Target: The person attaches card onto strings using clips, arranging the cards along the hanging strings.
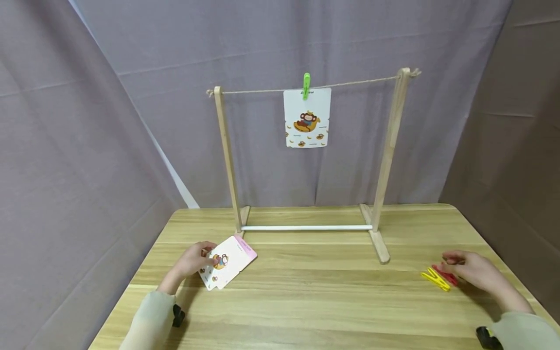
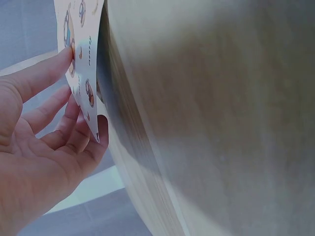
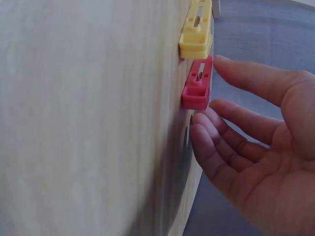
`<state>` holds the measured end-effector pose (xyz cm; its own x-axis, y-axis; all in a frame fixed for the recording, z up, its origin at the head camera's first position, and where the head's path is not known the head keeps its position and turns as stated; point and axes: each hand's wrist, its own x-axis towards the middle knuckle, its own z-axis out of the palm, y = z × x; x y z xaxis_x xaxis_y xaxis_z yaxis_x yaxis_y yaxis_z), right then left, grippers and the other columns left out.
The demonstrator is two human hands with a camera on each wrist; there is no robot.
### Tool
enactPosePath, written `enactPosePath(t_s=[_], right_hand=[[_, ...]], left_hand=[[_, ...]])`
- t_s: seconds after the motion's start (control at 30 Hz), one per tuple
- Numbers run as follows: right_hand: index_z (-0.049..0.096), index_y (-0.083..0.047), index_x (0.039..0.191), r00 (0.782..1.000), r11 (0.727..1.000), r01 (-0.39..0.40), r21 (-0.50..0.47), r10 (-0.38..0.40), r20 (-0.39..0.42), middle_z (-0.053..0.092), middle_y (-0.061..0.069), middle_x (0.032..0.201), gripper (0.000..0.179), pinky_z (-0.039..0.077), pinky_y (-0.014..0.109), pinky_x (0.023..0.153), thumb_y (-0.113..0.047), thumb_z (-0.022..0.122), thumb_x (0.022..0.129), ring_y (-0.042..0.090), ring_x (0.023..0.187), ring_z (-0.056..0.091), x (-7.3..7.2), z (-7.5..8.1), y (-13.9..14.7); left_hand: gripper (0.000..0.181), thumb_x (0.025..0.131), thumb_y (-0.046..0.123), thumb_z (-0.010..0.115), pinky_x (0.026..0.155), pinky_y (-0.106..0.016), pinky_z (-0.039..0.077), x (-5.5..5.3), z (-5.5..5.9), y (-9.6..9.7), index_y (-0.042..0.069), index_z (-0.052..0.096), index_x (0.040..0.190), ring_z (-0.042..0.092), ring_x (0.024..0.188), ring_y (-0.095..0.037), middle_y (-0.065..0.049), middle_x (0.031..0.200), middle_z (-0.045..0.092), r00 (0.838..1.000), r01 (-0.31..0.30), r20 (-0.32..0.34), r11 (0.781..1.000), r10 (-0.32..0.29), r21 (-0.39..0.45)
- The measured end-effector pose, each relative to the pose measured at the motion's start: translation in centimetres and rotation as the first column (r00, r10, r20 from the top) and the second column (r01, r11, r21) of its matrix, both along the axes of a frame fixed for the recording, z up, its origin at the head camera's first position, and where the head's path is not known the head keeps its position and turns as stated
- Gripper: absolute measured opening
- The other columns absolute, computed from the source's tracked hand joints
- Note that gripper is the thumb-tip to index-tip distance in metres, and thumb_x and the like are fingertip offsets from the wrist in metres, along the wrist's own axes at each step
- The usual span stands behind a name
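My left hand (image 1: 194, 261) pinches a white card (image 1: 229, 260) with a cartoon monkey on it, thumb on top and fingers beneath. Under it, a pink-edged card (image 1: 246, 247) sticks out. In the left wrist view the held card (image 2: 81, 69) is tilted up off the wood. At the right, my right hand (image 1: 474, 272) is beside a red clothespin (image 3: 198, 83), thumb and forefinger apart on either side of it. A yellow clothespin (image 1: 435, 279) lies just left of the red one. Whether the fingertips touch the red clothespin, I cannot tell.
A wooden frame (image 1: 388, 160) stands at the back of the table (image 1: 297, 301), with a string (image 1: 258, 91) tied across its top. From the string hangs a monkey card (image 1: 307, 119), held by a green clothespin (image 1: 306, 86). A white bar (image 1: 306, 227) joins the frame's feet.
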<state>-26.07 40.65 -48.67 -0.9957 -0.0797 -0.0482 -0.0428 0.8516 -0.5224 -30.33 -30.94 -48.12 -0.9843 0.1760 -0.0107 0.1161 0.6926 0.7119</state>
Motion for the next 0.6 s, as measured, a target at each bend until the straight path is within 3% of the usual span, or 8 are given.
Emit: enactPosePath(t_s=[0.37, 0.6], right_hand=[[0.053, 0.02, 0.126, 0.999, 1.0, 0.002, 0.023, -0.004, 0.053, 0.064, 0.032, 0.112, 0.072, 0.047, 0.061, 0.086, -0.042, 0.07, 0.094, 0.05, 0.105, 0.059, -0.27, 0.38, -0.26], [0.054, 0.02, 0.124, 0.995, 1.0, -0.003, 0.021, 0.001, 0.097, 0.062, 0.036, 0.115, 0.073, 0.049, 0.059, 0.085, -0.045, 0.068, 0.094, 0.05, 0.106, 0.059, -0.43, 0.41, -0.16]], left_hand=[[0.043, 0.086, 0.005, 0.076, 0.05, -0.028, 0.05, 0.33, -0.07, -0.44, -0.013, 0.06, 0.122, 0.055, 0.071, -0.016, -0.017, 0.099, 0.062, 0.996, 0.065, -0.061, 0.995, -0.06, 0.079], [0.044, 0.083, 0.003, 0.079, 0.056, -0.027, 0.05, 0.29, -0.23, -0.4, -0.01, 0.063, 0.123, 0.056, 0.078, -0.02, -0.016, 0.101, 0.064, 1.0, -0.007, -0.03, 0.999, 0.008, 0.037]])
